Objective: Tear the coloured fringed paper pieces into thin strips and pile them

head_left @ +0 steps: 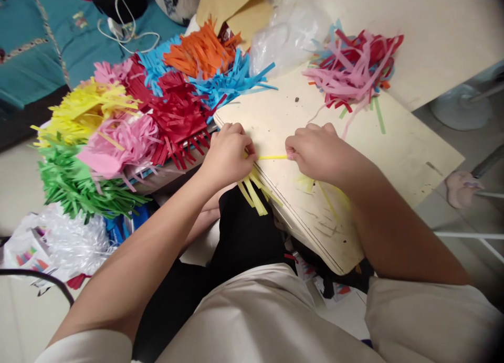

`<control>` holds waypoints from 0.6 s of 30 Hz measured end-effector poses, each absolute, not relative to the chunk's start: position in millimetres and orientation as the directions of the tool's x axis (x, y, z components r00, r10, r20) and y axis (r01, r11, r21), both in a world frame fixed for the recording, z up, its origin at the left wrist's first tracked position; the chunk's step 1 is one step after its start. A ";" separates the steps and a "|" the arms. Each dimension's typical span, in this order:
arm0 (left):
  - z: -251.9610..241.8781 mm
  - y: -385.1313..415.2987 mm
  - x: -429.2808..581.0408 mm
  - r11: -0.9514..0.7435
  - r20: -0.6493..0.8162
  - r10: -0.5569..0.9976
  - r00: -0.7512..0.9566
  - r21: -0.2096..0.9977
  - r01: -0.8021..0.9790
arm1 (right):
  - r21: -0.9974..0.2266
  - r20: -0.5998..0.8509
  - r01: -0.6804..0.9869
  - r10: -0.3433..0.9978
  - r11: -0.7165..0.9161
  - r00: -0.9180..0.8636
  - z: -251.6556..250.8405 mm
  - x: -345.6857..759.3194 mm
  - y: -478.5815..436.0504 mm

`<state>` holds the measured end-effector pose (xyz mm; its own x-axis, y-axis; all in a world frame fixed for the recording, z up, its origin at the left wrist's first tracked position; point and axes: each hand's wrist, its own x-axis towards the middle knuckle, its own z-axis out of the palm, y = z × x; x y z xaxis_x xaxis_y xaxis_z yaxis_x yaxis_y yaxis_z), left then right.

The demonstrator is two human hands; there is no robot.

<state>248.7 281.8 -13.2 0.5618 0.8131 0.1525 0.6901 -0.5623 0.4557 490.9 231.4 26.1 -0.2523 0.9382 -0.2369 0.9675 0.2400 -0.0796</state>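
Note:
A thin yellow strip [272, 157] runs taut between my two hands, above the edge of the pale wooden board [397, 158]. My left hand [232, 152] pinches its left end, and my right hand [312, 149] pinches the other. Below my left hand hangs a yellow paper fringe [254, 192] over the board's edge; its upper part is hidden by the hand, so I cannot tell how it joins the strip. Under my right forearm, more pale yellow strips [325, 198] lie on the board, partly covered.
Fringed paper bundles lie to the left: yellow [84, 111], green [79, 177], pink [122, 142], red [179, 111], blue [226, 82] and orange [200, 51]. A mixed pile of paper strips [356, 66] and a clear plastic bag [289, 30] sit at the back.

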 end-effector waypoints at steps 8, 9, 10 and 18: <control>-23.0 287.2 247.3 -0.510 0.113 0.845 0.523 0.463 0.725 | -0.077 -0.241 0.966 0.936 0.246 -0.258 15.3 492.9 232.9; -23.6 287.3 247.6 -0.511 0.117 0.845 0.522 0.462 0.725 | -0.070 -0.241 0.968 0.938 0.241 -0.250 14.3 492.4 232.8; -24.1 287.6 247.9 -0.513 0.124 0.845 0.520 0.461 0.724 | -0.063 -0.242 0.970 0.940 0.233 -0.241 13.3 491.9 232.8; -23.4 297.0 251.8 -0.499 0.086 0.851 0.518 0.441 0.746 | -0.042 -0.172 0.969 0.954 0.243 -0.246 4.0 497.3 235.5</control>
